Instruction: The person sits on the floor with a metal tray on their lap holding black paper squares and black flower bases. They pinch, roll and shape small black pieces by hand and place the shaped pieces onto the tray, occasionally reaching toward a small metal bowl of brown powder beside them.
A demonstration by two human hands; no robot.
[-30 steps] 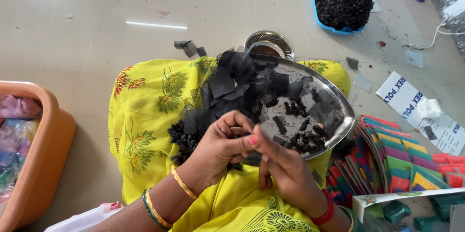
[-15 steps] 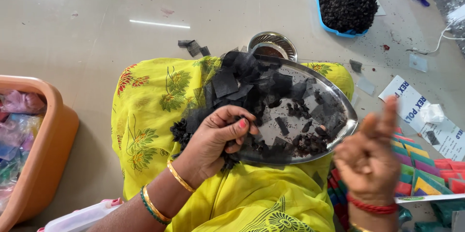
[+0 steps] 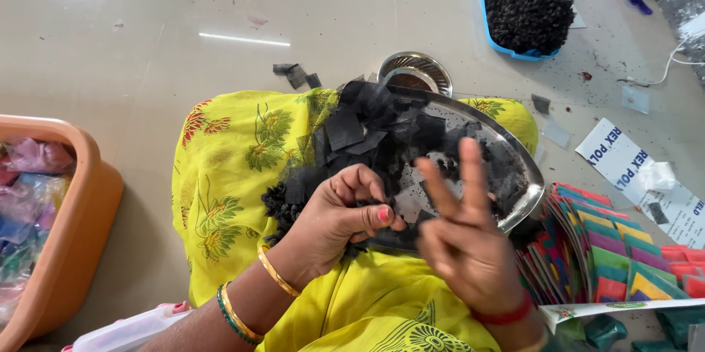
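A steel plate (image 3: pixel 534 181) rests on my lap, over yellow flowered cloth (image 3: pixel 235 168). It holds a heap of black paper squares (image 3: pixel 345 129) and small dark lumps. My left hand (image 3: pixel 330 223) is curled at the plate's near edge, thumb and fingers pinched on a small black piece. My right hand (image 3: pixel 464 243) is raised just above the plate's near side. Its fingers are spread, two pointing up, and it holds nothing. It hides part of the plate.
A small steel bowl (image 3: pixel 415 70) stands just behind the plate. A blue tray (image 3: pixel 493 36) heaped with black lumps is at the far right. An orange tub (image 3: pixel 88 205) of plastic bags is at my left. Colourful packets (image 3: pixel 609 260) and a white printed sheet (image 3: pixel 631 168) lie to the right.
My right hand left the plate, swung out to the right, and now is back over the plate's near side with fingers spread. My left hand stayed pinched at the plate's edge.
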